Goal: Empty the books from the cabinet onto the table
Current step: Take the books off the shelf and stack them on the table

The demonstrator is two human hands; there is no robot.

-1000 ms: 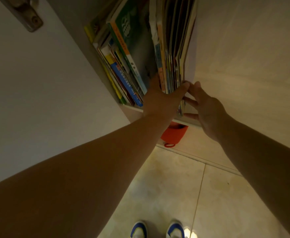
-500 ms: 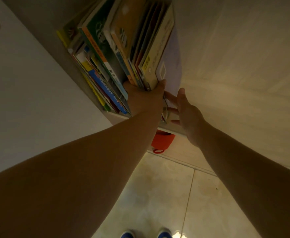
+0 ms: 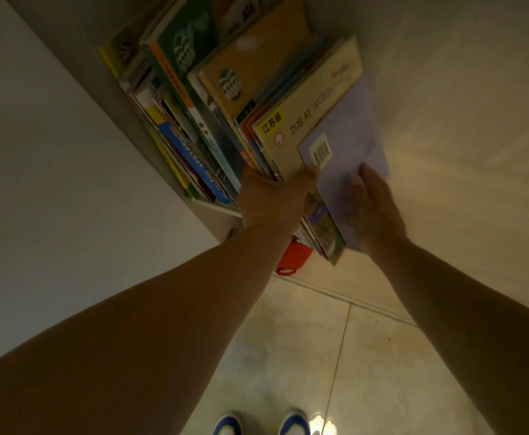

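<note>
Open pale cabinet shelf (image 3: 216, 206) crammed with leaning colourful paperback books (image 3: 194, 120). Left hand (image 3: 272, 202) clamps a tilted bunch; right hand (image 3: 379, 208) flat, fingers spread, against the lilac-covered book (image 3: 348, 146).

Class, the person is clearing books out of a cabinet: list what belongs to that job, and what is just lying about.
Belongs to the job:
- books
- cabinet
- left hand, gripping a bundle
- right hand, flat on the purple book

Just lying about:
- red bag
- shoes
- floor tiles
</note>
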